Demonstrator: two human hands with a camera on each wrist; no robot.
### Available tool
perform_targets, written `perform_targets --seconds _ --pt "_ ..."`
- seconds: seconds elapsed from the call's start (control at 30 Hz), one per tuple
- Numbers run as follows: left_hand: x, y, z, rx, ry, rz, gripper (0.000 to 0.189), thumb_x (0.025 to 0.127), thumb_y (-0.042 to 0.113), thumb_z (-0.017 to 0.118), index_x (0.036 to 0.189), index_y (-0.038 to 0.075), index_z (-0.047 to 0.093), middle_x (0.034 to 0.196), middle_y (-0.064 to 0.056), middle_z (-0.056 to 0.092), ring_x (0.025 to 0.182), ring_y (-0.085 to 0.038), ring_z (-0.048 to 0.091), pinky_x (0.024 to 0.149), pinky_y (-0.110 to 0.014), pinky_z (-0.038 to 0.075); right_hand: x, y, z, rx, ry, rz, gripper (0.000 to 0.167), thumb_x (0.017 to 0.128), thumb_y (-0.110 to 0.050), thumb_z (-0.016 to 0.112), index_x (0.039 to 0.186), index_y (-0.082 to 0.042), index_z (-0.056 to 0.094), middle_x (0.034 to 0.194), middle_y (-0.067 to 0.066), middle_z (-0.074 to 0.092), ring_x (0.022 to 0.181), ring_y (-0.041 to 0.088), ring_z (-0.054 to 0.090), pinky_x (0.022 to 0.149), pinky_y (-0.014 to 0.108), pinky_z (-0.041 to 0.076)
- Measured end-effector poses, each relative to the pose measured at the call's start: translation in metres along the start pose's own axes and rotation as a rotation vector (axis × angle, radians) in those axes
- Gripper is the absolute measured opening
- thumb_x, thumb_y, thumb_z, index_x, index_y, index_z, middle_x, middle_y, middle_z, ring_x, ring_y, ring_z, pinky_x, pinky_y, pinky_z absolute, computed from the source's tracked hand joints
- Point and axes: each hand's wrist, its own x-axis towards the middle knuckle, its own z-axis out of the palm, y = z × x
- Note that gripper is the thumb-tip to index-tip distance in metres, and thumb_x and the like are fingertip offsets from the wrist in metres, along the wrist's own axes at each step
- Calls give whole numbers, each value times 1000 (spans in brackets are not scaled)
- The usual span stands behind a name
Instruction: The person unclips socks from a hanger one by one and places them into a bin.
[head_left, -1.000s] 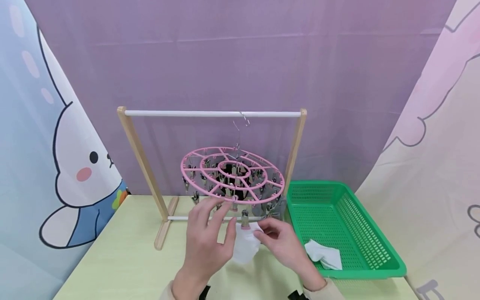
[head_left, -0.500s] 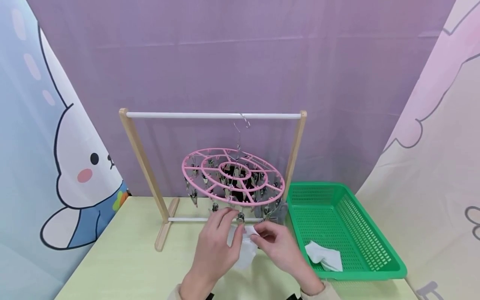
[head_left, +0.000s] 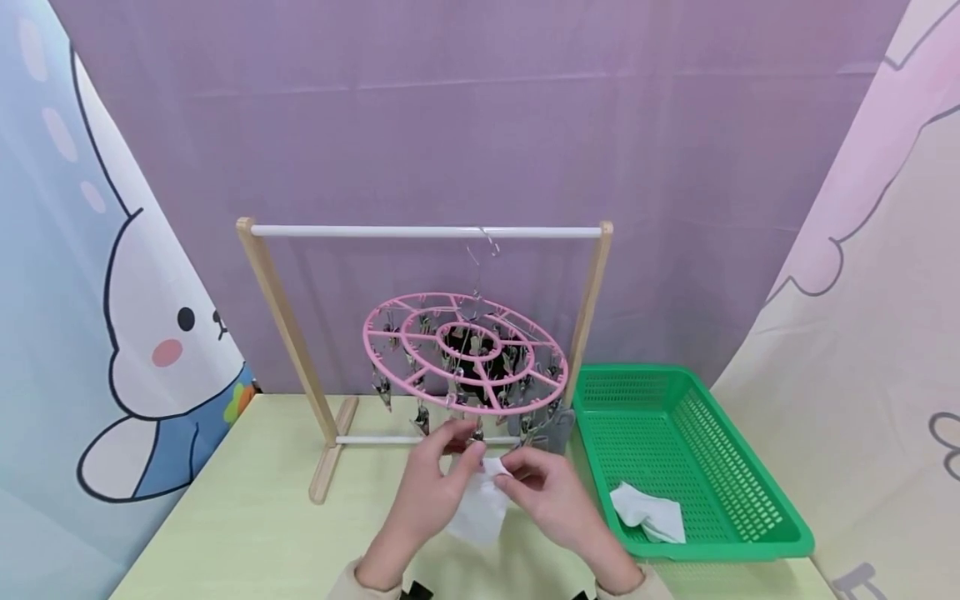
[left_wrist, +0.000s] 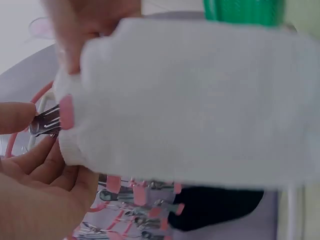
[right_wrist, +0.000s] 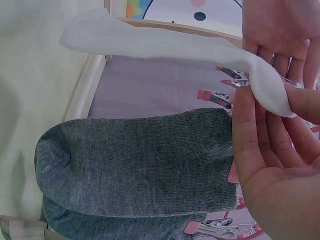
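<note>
A white sock (head_left: pixel 480 510) hangs below the front of a pink round clip hanger (head_left: pixel 420 390). At its cuff sits a metal clip (left_wrist: pixel 46 122) with pink tips, which overlap the fabric in the left wrist view. My left hand (head_left: pixel 429 483) pinches that clip's handles between thumb and fingers. With thumb and fingertips my right hand (head_left: pixel 557 504) pinches the other side of the cuff, as the right wrist view also shows. Grey socks (right_wrist: pixel 140 162) hang clipped close beside the right hand. A black sock (left_wrist: pixel 215 206) hangs farther inside the hanger.
The hanger hooks over the white bar (head_left: pixel 360 231) of a wooden-legged stand (head_left: pixel 288 333). Several more clips (head_left: pixel 382 387) dangle from its rings. To the right, a green basket (head_left: pixel 783 517) holds another white sock (head_left: pixel 648 511). A pale table (head_left: pixel 247 517) lies under everything.
My left hand has come down from the hanger's rim to the clip at the cuff and now pinches it. The white sock has shifted slightly left, still held by my right hand.
</note>
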Motion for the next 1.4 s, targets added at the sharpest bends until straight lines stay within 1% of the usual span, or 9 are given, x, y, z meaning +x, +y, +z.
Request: perform_targets --seconds 0.1,0.17,0.33,0.47,0.67,0.87,1.0,1.2,1.4 --pt "0 2 -3 -109 -18 -117 23 98 10 67 120 4 69 96 1 71 88 -13 67 85 -31 56 0 0 1 -3 1 4 14 94 -12 74 102 -1 72 94 9 73 81 13 67 72 26 58" --pt "1 4 -4 -157 -27 -167 22 97 9 68 118 4 69 96 -1 70 87 -14 67 85 -30 57 1 0 1 -6 3 5 15 94 -13 74 102 -1 72 94 8 73 80 12 67 72 26 58" --pt "2 7 -6 -191 -34 -215 15 96 9 70 110 2 70 95 -5 68 85 -14 66 82 -28 57 1 0 2 -7 2 18 15 94 -13 74 103 -1 73 93 8 72 78 10 65 70 25 57" --pt "3 8 -7 -167 -27 -208 13 94 10 72 106 3 70 92 -4 67 83 -15 65 81 -28 57 1 -1 3 -9 3 30 15 94 -13 74 103 -1 73 93 7 72 77 9 64 69 24 56" --pt "4 7 -6 -179 -23 -210 12 93 7 72 102 1 68 91 -6 66 84 -15 64 78 -27 58 2 -1 4 -10 19 48 14 94 -14 74 102 -2 73 92 6 71 77 10 64 69 24 56" --pt "6 5 -5 -202 15 -231 6 93 4 72 96 2 67 91 -5 65 86 -17 64 83 -28 55 2 4 7 -39 28 62 11 94 -13 74 100 -3 74 91 5 72 77 10 65 68 24 56" --pt "7 6 -5 -185 23 -210 8 92 5 73 97 3 67 88 -3 64 84 -17 64 84 -29 55 0 7 5 -82 4 85 7 95 -12 73 98 -6 74 91 3 71 77 8 64 68 24 55" --pt "7 4 -5 -88 21 -157 14 91 6 74 103 7 67 86 0 65 76 -15 66 79 -32 58 -8 7 -8 -126 -71 59 6 95 -13 72 99 -8 75 94 2 72 78 8 64 70 25 56" --pt "5 0 -7 -97 68 -190 18 92 3 74 107 4 65 91 -5 66 77 -16 67 74 -29 60 -13 -1 -30 -147 -109 49 8 95 -15 72 101 -10 75 95 0 71 80 8 63 71 25 57"
